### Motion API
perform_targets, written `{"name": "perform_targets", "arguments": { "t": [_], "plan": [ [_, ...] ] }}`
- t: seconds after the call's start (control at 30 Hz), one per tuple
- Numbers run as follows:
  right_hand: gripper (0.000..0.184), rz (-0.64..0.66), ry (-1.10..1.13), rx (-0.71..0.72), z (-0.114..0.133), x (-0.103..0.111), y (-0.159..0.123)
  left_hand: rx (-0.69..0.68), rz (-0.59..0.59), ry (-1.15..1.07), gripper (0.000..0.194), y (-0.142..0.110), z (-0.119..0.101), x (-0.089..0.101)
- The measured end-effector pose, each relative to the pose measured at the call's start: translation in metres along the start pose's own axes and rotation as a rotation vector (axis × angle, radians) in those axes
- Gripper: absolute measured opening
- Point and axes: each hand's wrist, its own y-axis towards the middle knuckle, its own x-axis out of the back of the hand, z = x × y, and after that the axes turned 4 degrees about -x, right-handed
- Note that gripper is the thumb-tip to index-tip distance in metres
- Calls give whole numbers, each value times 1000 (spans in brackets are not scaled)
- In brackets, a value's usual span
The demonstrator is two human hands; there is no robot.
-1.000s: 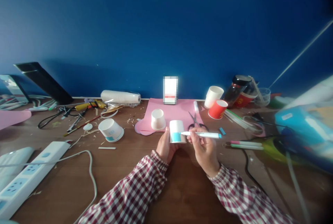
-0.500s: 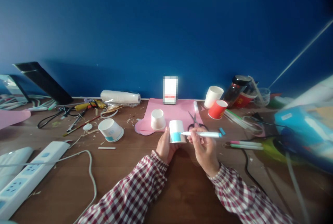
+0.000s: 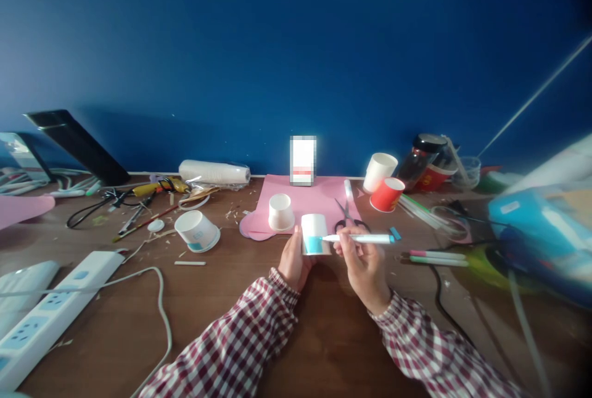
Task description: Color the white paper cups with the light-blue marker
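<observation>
Cup at centre, mouth down, by the near edge of the pink paper; blue patch low on its side. Left hand grasping it, thumb along its left side; cannot tell if it touches the desk. Right hand gripping a marker, roughly level, blue end pointing right, tip at the patch's right edge. Second cup mouth down on the paper, just left. Scissors beyond the right hand, blades apart, partly on the paper. Third cup, blue print, farther left. Red cup right of the scissors. Two pens side by side, farther right. Power strip at left.
</observation>
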Motion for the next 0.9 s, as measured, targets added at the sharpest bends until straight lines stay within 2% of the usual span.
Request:
{"name": "perform_targets", "arguments": {
  "t": [0.27, 0.9],
  "plan": [
    [23, 25, 26, -6, 2, -1, 0, -50, 19, 45, 46, -1, 1, 1],
    [23, 12, -5, 10, 1, 1, 0, -45, 0, 46, 47, -2, 1, 1]
  ]
}}
